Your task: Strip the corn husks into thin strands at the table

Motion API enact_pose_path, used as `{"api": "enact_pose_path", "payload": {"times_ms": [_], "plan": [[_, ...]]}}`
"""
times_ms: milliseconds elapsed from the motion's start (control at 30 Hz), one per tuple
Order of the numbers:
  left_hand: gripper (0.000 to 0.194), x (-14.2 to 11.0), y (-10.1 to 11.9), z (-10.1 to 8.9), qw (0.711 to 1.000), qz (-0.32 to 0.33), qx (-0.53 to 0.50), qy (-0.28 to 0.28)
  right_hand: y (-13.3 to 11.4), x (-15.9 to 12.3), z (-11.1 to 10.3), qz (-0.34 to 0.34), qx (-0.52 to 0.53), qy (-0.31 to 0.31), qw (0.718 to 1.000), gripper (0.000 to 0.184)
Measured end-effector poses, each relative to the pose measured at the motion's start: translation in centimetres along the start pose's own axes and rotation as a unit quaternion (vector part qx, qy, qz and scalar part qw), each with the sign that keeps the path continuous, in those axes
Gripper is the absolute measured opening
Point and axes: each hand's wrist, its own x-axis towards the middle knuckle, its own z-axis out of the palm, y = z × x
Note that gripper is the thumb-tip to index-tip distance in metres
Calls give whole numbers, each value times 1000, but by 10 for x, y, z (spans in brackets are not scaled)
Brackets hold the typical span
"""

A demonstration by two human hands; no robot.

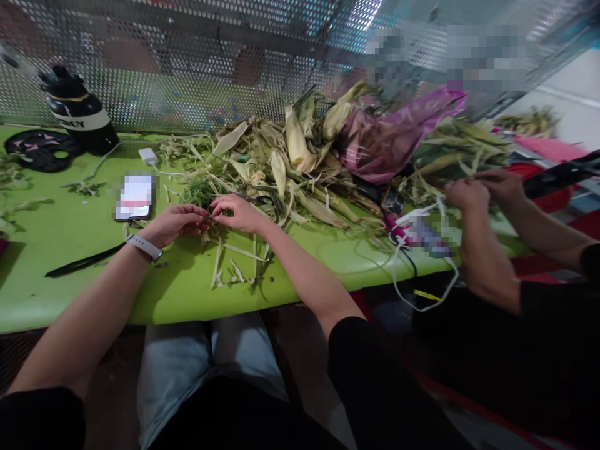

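Observation:
My left hand point(178, 224) and my right hand point(238, 212) meet over the green table. Their fingertips are pinched together on something small and dark that I cannot make out. Just behind them sits a tangle of thin green strands point(197, 192). Under and in front of my hands lie pale plant strips point(237, 270). A large heap of dried corn husks point(300, 147) spreads behind my right hand. To the left of my left hand lies a lit phone point(137, 194).
A black bottle point(84, 119) and a black perforated disc point(42, 150) stand at the back left. A white charger point(148, 156) lies nearby. A purple plastic bag point(379, 140) rests on the heap. At right, another person's hands point(482, 190) work near a white cable point(396, 275).

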Motion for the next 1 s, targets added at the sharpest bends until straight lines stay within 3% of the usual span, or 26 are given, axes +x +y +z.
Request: {"api": "enact_pose_path", "payload": {"times_ms": [467,767,1000], "plan": [[45,-1,-4,7,996,34,79,-8,2,0,8,-6,22,18,1000,9],[23,0,-8,11,989,69,128,7,-2,-2,10,-4,32,14,999,11],[29,-5,-3,13,993,63,105,-3,-2,-2,10,9,23,8,1000,9]]}}
